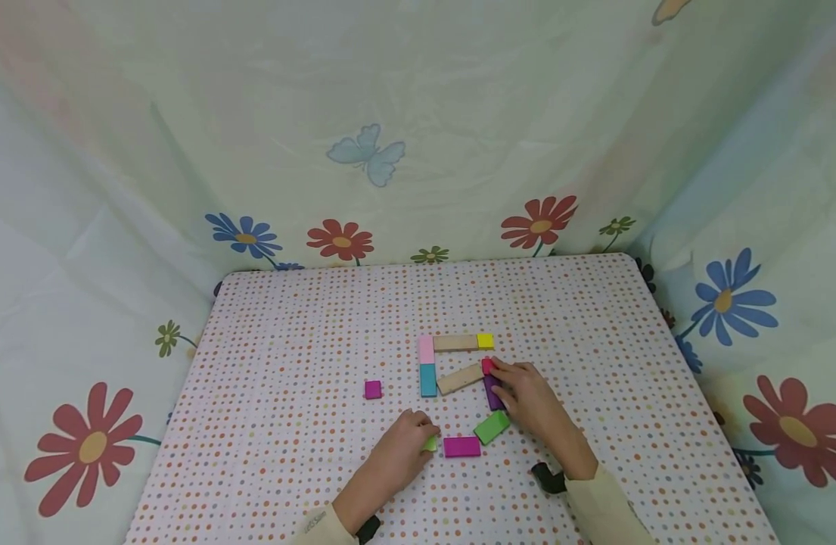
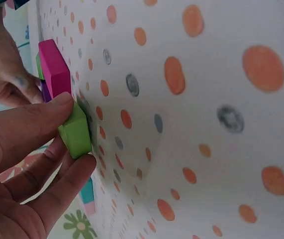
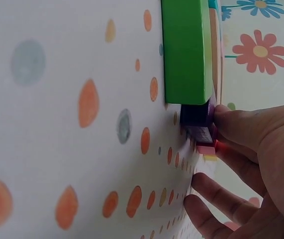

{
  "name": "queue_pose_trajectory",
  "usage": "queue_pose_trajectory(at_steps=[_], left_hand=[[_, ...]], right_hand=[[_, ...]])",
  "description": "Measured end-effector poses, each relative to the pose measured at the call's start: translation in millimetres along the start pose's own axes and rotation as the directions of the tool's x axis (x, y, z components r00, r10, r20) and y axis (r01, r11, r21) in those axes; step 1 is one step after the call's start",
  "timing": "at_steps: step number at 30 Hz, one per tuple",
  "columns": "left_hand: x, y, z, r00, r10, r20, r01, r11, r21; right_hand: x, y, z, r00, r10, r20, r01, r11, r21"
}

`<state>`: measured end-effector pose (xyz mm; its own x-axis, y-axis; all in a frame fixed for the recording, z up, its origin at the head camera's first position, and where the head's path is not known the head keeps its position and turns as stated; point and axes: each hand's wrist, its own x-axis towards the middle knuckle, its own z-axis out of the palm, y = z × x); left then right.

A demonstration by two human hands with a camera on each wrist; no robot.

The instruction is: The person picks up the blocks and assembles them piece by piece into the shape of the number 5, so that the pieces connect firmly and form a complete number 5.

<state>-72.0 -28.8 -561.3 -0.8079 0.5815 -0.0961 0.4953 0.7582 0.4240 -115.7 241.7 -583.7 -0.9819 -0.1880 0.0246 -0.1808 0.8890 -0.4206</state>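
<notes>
My left hand (image 1: 404,448) pinches a lime green block (image 2: 77,130) between thumb and fingertips, close over the cloth. Just right of it lies a magenta block (image 1: 461,446). On the other side, my right hand (image 1: 532,397) has its thumb against a dark purple block (image 1: 494,395) and its index fingertip at a small red-pink cube (image 1: 487,366). Its other fingers reach down toward the cloth in the right wrist view. A green block (image 3: 187,52) lies between the purple and magenta ones. A slanted wooden block (image 1: 460,378) reaches to the red-pink cube.
Farther back, a pink block (image 1: 427,349), a teal block (image 1: 427,381), another wooden block (image 1: 455,344) and a yellow cube (image 1: 485,341) form a bent row. A magenta cube (image 1: 373,390) lies apart at left. Dotted cloth covers the table (image 1: 288,341); flowered curtains (image 1: 458,113) surround it.
</notes>
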Motion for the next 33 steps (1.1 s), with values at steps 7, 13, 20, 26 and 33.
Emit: queue_pose_trajectory(at_steps=[7, 13, 20, 26, 33], left_hand=[[-2.2, -0.8, 4.4, 1.0, -0.02, 0.003, 0.02, 1.0, -0.004], [-5.3, -4.2, 1.4, 1.0, -0.008, 0.007, 0.008, 1.0, 0.004], [-5.4, -4.6, 0.6, 1.0, -0.011, 0.002, 0.011, 1.0, -0.02], [-4.8, -5.5, 2.7, 1.0, -0.007, -0.015, 0.006, 1.0, -0.018], [-5.3, -5.9, 6.3, 1.0, 0.0, -0.028, 0.0, 1.0, -0.01]], right_hand=[[-0.1, -0.3, 0.1, 1.0, 0.003, -0.004, -0.003, 1.0, -0.002], [0.0, 0.2, 0.9, 1.0, 0.0, -0.019, 0.0, 1.0, -0.009], [0.5, -1.0, 0.9, 1.0, 0.011, -0.014, -0.011, 1.0, -0.01], [1.4, -2.1, 0.5, 1.0, 0.007, -0.011, -0.007, 1.0, -0.007], [2.0, -0.5, 0.2, 1.0, 0.013, 0.01, -0.013, 1.0, 0.001]])
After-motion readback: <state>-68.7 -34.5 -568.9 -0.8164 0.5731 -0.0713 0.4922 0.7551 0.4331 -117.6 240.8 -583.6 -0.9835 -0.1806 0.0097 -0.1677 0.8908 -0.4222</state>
